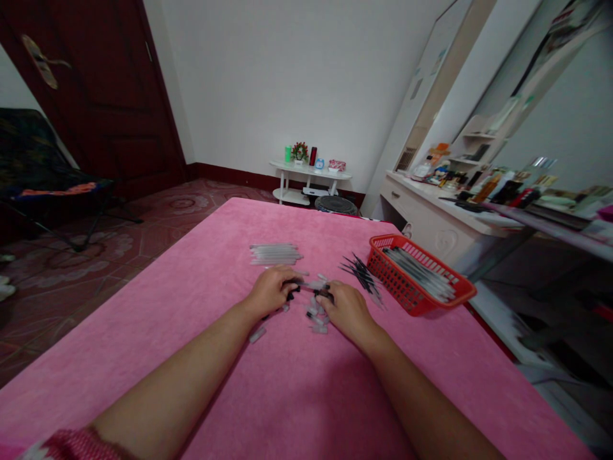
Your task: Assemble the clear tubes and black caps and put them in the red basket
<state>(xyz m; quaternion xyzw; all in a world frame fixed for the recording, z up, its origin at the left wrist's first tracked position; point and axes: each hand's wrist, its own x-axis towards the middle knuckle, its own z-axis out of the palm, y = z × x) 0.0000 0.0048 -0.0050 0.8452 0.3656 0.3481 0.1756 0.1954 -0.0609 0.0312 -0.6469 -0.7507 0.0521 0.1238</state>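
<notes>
My left hand and my right hand rest close together on a pink cloth. Both have their fingers curled around a thin clear pen tube with black parts held between them. Small clear and black pen pieces lie scattered under and between my hands. A neat bundle of clear pen barrels lies just beyond my left hand. A fan of thin black refills lies beyond my right hand.
A red plastic basket holding assembled pens sits at the right of the cloth. A white dresser crowded with bottles stands further right. A small white table, a dark door and a folding chair stand behind.
</notes>
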